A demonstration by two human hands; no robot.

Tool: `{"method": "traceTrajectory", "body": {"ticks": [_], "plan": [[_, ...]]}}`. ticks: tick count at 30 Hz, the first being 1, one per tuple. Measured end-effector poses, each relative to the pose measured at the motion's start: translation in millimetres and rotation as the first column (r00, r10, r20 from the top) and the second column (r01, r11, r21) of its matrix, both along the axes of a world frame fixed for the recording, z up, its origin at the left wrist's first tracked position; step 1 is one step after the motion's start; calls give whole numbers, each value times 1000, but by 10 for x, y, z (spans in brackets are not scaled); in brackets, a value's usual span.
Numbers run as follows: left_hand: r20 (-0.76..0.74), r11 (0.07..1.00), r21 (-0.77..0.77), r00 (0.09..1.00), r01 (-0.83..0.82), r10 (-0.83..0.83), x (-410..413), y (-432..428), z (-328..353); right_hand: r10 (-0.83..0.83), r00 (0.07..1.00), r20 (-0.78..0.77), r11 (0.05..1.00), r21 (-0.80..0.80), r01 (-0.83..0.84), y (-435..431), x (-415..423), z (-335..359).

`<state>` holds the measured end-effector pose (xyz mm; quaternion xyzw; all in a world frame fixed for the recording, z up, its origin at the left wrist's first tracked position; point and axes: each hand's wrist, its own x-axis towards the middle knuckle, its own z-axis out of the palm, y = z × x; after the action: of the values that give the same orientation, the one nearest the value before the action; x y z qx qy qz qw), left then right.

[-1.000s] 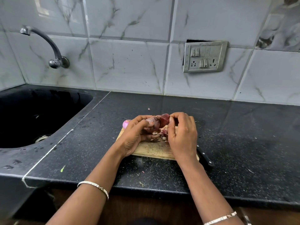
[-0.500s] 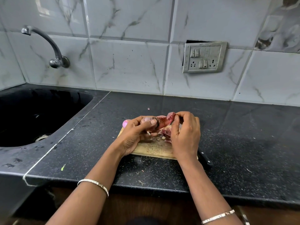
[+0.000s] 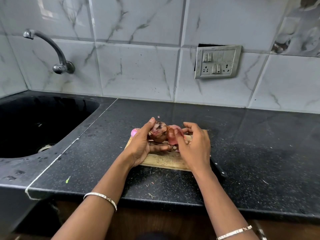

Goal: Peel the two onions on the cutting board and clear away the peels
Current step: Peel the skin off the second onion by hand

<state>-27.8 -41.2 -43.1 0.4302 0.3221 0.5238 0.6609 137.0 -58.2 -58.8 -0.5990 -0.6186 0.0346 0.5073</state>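
My left hand [image 3: 142,144] grips a red onion [image 3: 158,133] with brown, dirty skin just above the wooden cutting board [image 3: 162,160]. A loose reddish peel [image 3: 174,135] hangs off the onion's right side. My right hand [image 3: 194,146] is just right of it, thumb against the peel, fingers spread and relaxed. A second, pink peeled onion [image 3: 134,131] peeks out behind my left hand at the board's far left corner. Small peel scraps [image 3: 174,148] lie on the board between my hands.
A black-handled knife [image 3: 219,168] lies on the dark counter right of the board, partly under my right wrist. A black sink [image 3: 34,125] with a tap [image 3: 57,54] is at the left. Peel bits [image 3: 150,194] dot the counter near its front edge.
My right hand let go of its pinch on the peel and opened, shifting slightly right. The peel now hangs loose from the onion, which my left hand has turned and lifted a little.
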Motion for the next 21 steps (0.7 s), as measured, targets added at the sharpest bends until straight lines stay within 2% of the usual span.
{"method": "traceTrajectory", "body": {"ticks": [2, 5, 9, 16, 21], "plan": [[3, 1000, -3, 1000, 3, -3, -9, 6, -5, 75, 997, -36, 994, -78, -77, 3, 3, 7], [11, 1000, -8, 1000, -12, 12, -16, 24, -13, 161, 984, -73, 980, -105, -169, -31, -5, 36], [6, 1000, -6, 1000, -22, 22, -29, 60, -48, 133, 985, -112, 983, -110, -146, -37, -9, 42], [-77, 997, 78, 997, 9, -3, -49, 79, -93, 139, 950, -280, 981, -90, -171, -41, -8, 43], [-93, 998, 63, 996, 2, 4, -51, 97, -112, 98, 944, -315, 984, -111, -139, -28, -23, 63]]}}
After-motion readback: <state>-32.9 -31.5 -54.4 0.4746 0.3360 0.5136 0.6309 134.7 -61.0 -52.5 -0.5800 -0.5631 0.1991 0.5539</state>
